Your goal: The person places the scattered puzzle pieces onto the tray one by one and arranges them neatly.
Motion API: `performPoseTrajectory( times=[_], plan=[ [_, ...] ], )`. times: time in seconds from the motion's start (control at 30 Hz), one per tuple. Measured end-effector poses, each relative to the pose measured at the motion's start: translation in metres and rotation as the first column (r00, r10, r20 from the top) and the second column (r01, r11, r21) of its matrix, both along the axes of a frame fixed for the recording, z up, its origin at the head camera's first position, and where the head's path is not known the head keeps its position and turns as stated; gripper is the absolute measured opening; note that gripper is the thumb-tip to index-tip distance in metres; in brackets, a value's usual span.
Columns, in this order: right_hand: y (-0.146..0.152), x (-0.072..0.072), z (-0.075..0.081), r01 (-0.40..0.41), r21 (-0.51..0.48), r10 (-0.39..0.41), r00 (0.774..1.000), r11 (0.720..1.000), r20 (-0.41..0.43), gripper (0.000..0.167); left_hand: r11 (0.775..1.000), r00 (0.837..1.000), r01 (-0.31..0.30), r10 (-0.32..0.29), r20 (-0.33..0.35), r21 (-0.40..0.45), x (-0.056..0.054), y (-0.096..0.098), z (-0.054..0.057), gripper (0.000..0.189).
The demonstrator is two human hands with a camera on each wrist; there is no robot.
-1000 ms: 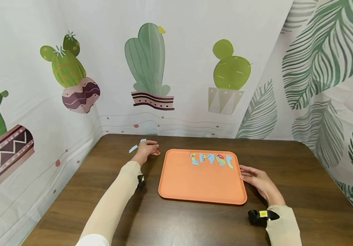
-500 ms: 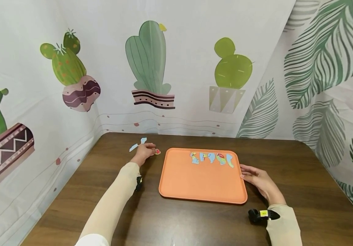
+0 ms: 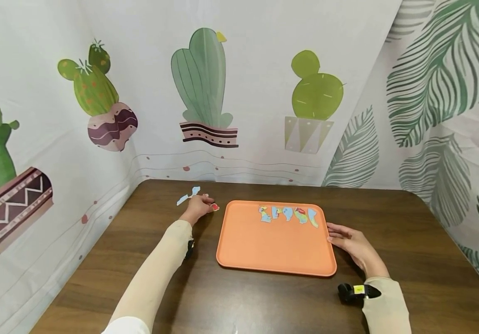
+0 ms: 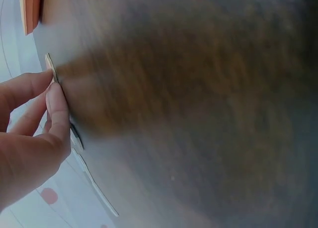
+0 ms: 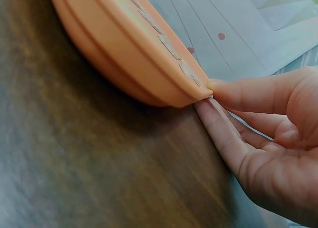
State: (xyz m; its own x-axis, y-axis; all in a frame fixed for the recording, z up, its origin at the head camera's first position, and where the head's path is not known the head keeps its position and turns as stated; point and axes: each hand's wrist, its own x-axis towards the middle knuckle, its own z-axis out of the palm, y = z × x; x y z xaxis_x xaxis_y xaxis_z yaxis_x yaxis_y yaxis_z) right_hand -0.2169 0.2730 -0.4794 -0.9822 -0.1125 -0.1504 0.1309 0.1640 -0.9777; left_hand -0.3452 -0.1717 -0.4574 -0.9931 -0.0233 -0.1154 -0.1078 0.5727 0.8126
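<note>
At the far left of the table, my left hand (image 3: 197, 207) pinches a small red-patterned puzzle piece (image 3: 215, 207) between thumb and fingers. The left wrist view shows this piece (image 4: 50, 63) edge-on, thin and flat, low over the wood at the fingertips. Just behind the fingers a bit of another piece (image 3: 205, 195) peeks out, mostly hidden. On the other side, my right hand (image 3: 356, 247) grips the right edge of an orange tray (image 3: 274, 248). In the right wrist view the thumb lies on the tray's rim (image 5: 198, 90), with fingers below it.
Several colourful puzzle pieces (image 3: 301, 215) lie in a row along the tray's back right. Two light blue pieces (image 3: 195, 190) rest on the dark wooden table (image 3: 239, 301) beyond the left hand. A cactus-print cloth (image 3: 256, 93) hangs behind the table.
My left hand has drawn slightly back toward me, uncovering more of the blue pieces and a bit of another piece behind it. My right hand keeps its place at the tray.
</note>
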Motion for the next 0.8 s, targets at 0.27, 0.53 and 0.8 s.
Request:
performPoseTrajectory(
  times=[0.27,0.53,0.8],
  plan=[
    [0.000,0.000,0.001,0.000,-0.013,0.000,1.000,1.000,-0.003,0.061,0.993,0.999,0.024,-0.028,-0.038,-0.116,0.000,0.001,0.002,0.021],
    [-0.002,0.002,0.002,0.003,-0.014,-0.003,1.000,1.000,-0.011,0.061,0.996,1.000,0.027,-0.026,-0.011,0.082,0.003,0.001,0.005,0.010],
    [0.000,0.000,0.001,0.005,0.014,-0.005,1.000,1.000,-0.008,0.062,0.945,0.997,-0.029,0.005,0.074,0.326,0.000,0.013,0.011,0.013]
  ],
)
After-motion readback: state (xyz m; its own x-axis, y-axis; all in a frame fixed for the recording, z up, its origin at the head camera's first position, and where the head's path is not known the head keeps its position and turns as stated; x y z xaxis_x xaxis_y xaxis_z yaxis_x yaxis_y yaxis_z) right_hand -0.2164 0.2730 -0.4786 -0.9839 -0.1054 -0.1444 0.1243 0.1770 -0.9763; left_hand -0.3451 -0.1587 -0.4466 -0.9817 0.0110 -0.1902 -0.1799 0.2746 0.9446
